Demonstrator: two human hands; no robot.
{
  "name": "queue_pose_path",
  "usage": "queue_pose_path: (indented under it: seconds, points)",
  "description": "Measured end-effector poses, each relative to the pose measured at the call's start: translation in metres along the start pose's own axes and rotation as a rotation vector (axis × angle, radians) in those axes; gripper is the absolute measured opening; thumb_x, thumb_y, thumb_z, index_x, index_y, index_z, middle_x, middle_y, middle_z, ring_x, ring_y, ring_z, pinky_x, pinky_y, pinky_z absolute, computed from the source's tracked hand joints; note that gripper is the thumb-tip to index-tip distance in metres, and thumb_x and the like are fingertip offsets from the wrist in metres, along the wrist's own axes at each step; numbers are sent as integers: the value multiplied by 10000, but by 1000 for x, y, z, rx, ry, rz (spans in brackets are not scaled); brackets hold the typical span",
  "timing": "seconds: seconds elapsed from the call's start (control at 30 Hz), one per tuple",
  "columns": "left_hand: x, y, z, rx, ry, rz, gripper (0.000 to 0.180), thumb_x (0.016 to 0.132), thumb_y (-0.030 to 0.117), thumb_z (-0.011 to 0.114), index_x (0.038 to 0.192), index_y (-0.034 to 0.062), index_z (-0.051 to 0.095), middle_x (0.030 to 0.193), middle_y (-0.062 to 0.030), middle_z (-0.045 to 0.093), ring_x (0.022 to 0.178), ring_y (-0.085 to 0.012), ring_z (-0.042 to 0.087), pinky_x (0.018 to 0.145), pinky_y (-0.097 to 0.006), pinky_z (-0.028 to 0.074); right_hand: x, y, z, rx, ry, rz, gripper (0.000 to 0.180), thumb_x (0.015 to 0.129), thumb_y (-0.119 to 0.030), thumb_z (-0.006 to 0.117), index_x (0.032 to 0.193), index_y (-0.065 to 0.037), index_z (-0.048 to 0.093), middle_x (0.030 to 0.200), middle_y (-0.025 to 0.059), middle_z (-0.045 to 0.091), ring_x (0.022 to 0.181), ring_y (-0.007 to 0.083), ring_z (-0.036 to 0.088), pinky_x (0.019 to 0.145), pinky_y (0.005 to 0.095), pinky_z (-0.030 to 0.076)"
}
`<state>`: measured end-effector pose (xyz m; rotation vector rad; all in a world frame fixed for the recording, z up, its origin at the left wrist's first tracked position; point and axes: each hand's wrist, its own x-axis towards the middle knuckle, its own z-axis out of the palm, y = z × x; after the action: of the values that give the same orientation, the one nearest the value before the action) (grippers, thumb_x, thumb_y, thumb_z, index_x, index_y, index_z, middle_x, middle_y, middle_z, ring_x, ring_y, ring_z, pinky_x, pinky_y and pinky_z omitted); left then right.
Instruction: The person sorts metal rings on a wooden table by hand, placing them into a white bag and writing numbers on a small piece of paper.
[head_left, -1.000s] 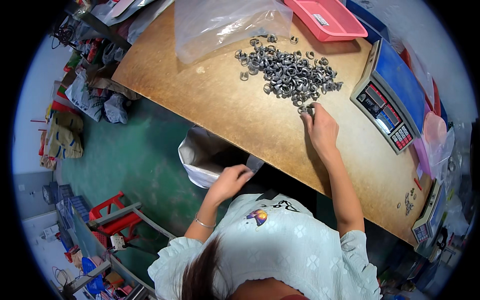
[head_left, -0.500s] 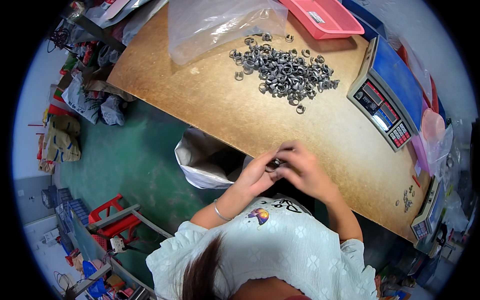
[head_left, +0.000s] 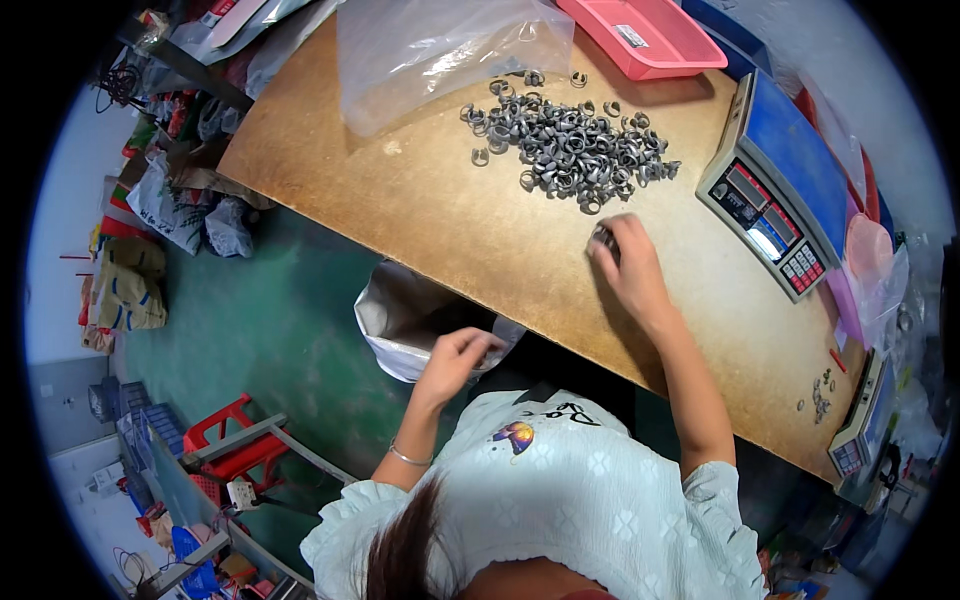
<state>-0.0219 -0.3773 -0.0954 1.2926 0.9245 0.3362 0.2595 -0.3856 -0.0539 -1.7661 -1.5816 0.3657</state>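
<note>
A heap of small grey metal rings (head_left: 575, 150) lies on the brown tabletop (head_left: 420, 200). Just in front of its near edge, my right hand (head_left: 632, 270) is low over the table, its thumb and fingers closed around a grey ring (head_left: 604, 238) that is partly covered. My left hand (head_left: 452, 368) is off the table's near edge, at the mouth of a white sack (head_left: 385, 335). Its fingers are bent and smeared by motion, so whether they hold anything is unclear.
Behind the heap are a clear plastic bag (head_left: 450, 60) and a pink tray (head_left: 650, 40). A blue-topped digital scale (head_left: 790, 180) stands on the right. A second scale (head_left: 858, 430) and a few loose pieces (head_left: 822, 400) are at the lower right. A red stool (head_left: 240, 440) is on the green floor.
My hands were together near the table edge and have parted. The right moved forward to the rings; the left moved left and down to the sack. A stray ring near the heap is now in my right hand.
</note>
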Motion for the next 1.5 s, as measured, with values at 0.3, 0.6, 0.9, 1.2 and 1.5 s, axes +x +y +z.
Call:
queue_pose_path:
  seconds: [0.3, 0.6, 0.9, 1.2, 1.5]
  points:
    - [37, 53, 73, -1166, -361, -212, 227, 907, 92, 460, 1101, -16, 507, 792, -21, 541, 653, -74, 488, 578, -199, 405, 24, -10, -22, 232, 19, -66, 284, 726, -145, 653, 967, -13, 582, 1024, 153, 566, 999, 304, 520, 873, 368, 405]
    - [34, 58, 79, -1090, -248, -252, 320, 896, 113, 460, 1163, -63, 471, 892, -73, 556, 733, -123, 509, 677, -252, 424, 32, 43, -18, -293, 70, -96, 354, 749, -131, 629, 1095, -123, 556, 1162, 144, 468, 1132, 363, 385, 947, 489, 311]
    - [28, 52, 73, -1070, -253, -202, 304, 880, 96, 480, 1141, -62, 487, 914, -80, 564, 798, -142, 533, 719, -263, 449, -30, 18, -36, -410, 101, -319, 223, 682, -26, 628, 894, -68, 573, 960, 83, 544, 991, 292, 499, 939, 515, 317]
    - [25, 52, 78, -1043, -248, -213, 278, 879, 92, 481, 1126, -34, 506, 903, -60, 557, 769, -123, 524, 710, -254, 433, -35, 28, -59, 65, 374, 157, 161, 759, 10, 567, 919, -3, 579, 859, 126, 571, 859, 302, 534, 853, 388, 392]
    - [24, 66, 89, -1020, -327, -230, 316, 884, 81, 460, 1170, -51, 473, 931, -82, 559, 816, -137, 524, 739, -267, 441, -2, 62, -56, -47, 192, 220, 106, 762, -70, 625, 804, 27, 636, 761, 126, 603, 663, 231, 572, 627, 310, 457]
